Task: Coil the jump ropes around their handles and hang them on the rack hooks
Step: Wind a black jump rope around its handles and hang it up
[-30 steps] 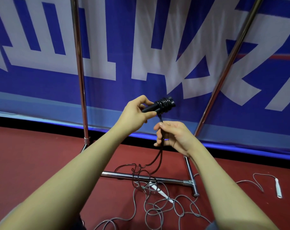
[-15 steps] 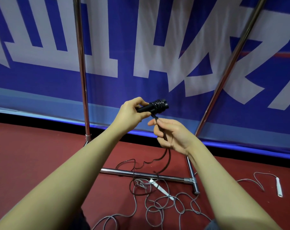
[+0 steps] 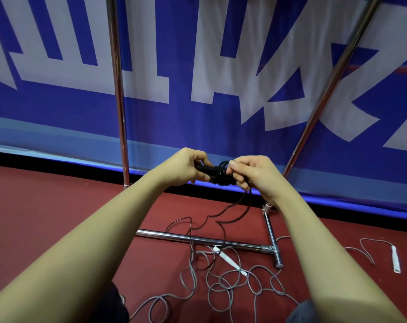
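Note:
My left hand [image 3: 181, 167] grips the black jump-rope handles [image 3: 206, 169], held level at chest height. Several turns of black rope [image 3: 221, 174] are wound around their right end. My right hand [image 3: 256, 174] pinches the black cord right at those coils, fingers curled over it. The loose black cord [image 3: 230, 210] trails down from my right hand to the red floor and crosses the rack's base bar. A grey jump rope [image 3: 221, 280] lies tangled on the floor below, with one white handle [image 3: 229, 259] in the tangle and another white handle [image 3: 395, 258] far right.
The chrome rack has a left upright [image 3: 117, 89], a slanted right upright [image 3: 333, 82] and a floor base bar [image 3: 205, 240] with a T-joint. A blue and white banner hangs behind it. No hooks show in view. Red floor spreads to the left.
Both hands have dropped lower in view. My right hand rose from the hanging cord to the coils on the handles, and the wound bundle looks thicker. The slack on the floor has shortened.

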